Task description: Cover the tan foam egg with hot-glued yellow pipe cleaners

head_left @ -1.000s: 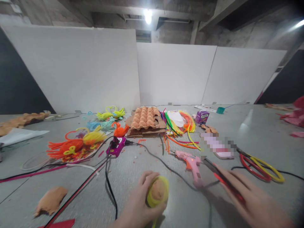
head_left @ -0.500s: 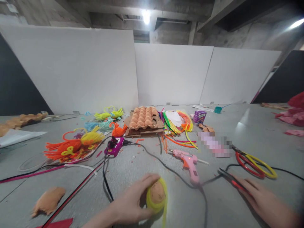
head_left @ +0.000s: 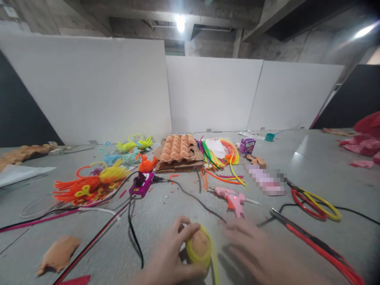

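Note:
My left hand grips a tan ball from its left side, low on the grey table. A yellow pipe cleaner circles the ball and trails down past the lower edge of the view. My right hand, blurred by motion, is just right of the ball with its fingers apart and nothing in them. A long red-and-black tool lies on the table to the right of that hand. Beyond my hands stands a pink hot glue gun.
Red-and-yellow handled scissors lie at the right. Black cables run from a purple power socket. Farther back are a cardboard egg tray and heaps of colored pipe cleaners. A tan foam piece lies at the lower left.
My right hand has let go of the long tool, which now lies on the table, and has moved left toward the ball. The ball stays in my left hand.

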Demonstrator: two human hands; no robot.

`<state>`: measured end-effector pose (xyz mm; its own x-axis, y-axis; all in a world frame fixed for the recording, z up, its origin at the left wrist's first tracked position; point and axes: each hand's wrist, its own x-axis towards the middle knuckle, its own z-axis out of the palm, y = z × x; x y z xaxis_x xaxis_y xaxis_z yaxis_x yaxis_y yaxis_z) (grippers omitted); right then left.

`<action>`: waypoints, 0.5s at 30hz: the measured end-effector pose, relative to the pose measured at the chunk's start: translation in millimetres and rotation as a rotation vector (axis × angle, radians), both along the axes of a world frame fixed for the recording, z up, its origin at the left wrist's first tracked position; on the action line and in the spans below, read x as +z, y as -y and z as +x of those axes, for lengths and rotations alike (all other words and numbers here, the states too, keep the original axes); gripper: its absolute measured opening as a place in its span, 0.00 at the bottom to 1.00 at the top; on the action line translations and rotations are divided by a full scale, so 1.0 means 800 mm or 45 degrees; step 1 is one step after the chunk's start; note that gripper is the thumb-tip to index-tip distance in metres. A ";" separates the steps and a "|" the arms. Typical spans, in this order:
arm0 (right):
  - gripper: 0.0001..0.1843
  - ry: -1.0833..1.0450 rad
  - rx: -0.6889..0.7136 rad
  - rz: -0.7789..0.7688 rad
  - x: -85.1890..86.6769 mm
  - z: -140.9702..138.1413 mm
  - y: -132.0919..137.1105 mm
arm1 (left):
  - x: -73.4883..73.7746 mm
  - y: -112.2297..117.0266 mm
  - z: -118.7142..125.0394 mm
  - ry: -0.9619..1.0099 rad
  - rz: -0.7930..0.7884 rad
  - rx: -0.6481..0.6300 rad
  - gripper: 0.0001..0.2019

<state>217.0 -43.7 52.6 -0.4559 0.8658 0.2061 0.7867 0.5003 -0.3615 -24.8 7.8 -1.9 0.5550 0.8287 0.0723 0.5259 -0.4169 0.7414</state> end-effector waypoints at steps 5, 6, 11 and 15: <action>0.12 -0.183 -0.092 -0.226 -0.017 -0.048 -0.017 | -0.003 0.000 -0.003 0.078 0.072 -0.073 0.37; 0.12 -0.196 -0.118 -0.210 -0.023 -0.052 -0.021 | -0.003 0.000 -0.003 0.097 0.059 -0.087 0.38; 0.13 -0.168 -0.161 -0.113 -0.034 -0.054 -0.031 | -0.001 0.000 -0.004 0.168 0.016 -0.126 0.36; 0.17 -0.111 -0.129 0.052 -0.034 -0.050 -0.035 | -0.001 0.000 -0.003 0.204 -0.013 -0.079 0.37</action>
